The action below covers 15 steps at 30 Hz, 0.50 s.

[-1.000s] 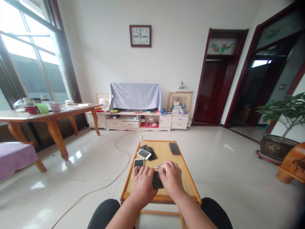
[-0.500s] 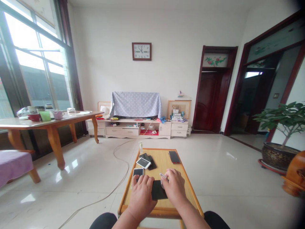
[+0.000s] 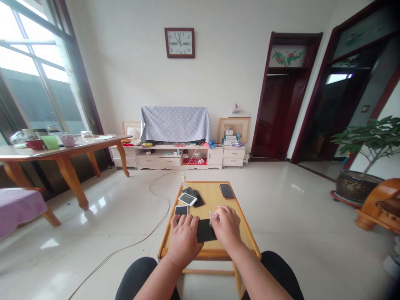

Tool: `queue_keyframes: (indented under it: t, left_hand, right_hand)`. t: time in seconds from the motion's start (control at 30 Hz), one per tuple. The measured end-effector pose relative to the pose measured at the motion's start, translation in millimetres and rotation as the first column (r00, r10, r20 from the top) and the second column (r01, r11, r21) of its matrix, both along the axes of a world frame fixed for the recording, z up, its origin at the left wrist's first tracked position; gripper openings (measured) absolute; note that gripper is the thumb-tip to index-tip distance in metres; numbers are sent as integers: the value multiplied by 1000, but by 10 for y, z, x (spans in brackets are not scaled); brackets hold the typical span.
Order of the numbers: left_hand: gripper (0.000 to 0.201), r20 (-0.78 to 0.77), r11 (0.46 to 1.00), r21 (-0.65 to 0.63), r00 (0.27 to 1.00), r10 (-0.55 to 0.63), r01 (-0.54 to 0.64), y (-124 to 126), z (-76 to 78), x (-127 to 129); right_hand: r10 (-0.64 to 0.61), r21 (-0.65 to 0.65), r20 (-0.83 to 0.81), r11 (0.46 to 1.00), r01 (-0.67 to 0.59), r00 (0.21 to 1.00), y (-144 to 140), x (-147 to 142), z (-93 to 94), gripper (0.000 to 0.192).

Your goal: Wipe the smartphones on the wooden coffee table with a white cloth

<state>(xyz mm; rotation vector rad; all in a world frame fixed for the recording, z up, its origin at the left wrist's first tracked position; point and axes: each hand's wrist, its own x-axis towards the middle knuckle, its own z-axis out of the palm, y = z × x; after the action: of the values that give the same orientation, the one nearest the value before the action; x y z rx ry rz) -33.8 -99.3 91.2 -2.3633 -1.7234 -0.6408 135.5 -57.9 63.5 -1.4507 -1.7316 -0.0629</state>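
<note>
— Phone [image 3: 204,230], flat and black, a thin glossy rectangle: where does it lie?

— On the near end of the small wooden counter [image 3: 240,216], between the two hands and partly under them.

— What does the left hand [image 3: 184,238] do?

— It lies palm down on the phone's left edge, fingers spread flat; its grip is loose, pressing rather than closing on anything.

— And the right hand [image 3: 227,228]?

— It rests on the phone's right edge, and its fingertips pinch a small pale, shiny scrap [image 3: 213,215]; what that is made of I cannot tell.

— How many other phones are on the counter?

— I count four or so. A white-framed one [image 3: 188,199] lies on top of dark slabs [image 3: 196,196] at the far left, another with a pale frame [image 3: 181,209] sits just beyond the left hand, and a reddish-edged one [image 3: 226,191] lies alone at the far right.

— Anything else?

— One little clear bottle [image 3: 184,180] at the far left corner. The counter has a smooth, yellowish top with a raised orange rim.
</note>
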Motion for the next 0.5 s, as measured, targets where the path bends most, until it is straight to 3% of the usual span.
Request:
queue_keyframes:
  t: [0.23, 0.4, 0.5]
  left_hand:
    - [38, -14, 1000, 12, 1000, 17, -17, 47, -39, 39]
    - [49, -31, 999, 13, 999, 37, -37, 48, -44, 32]
    - [47, -28, 999, 12, 999, 33, -33, 46, -68, 41]
  right_hand:
    - [63, 57, -21, 996, -62, 998, -33, -166, -103, 13]
    - [-46, 1, -26, 999, 46, 999, 74, -39, -63, 14]
    - [-26, -1, -30, 1000, 26, 999, 33, -84, -92, 13]
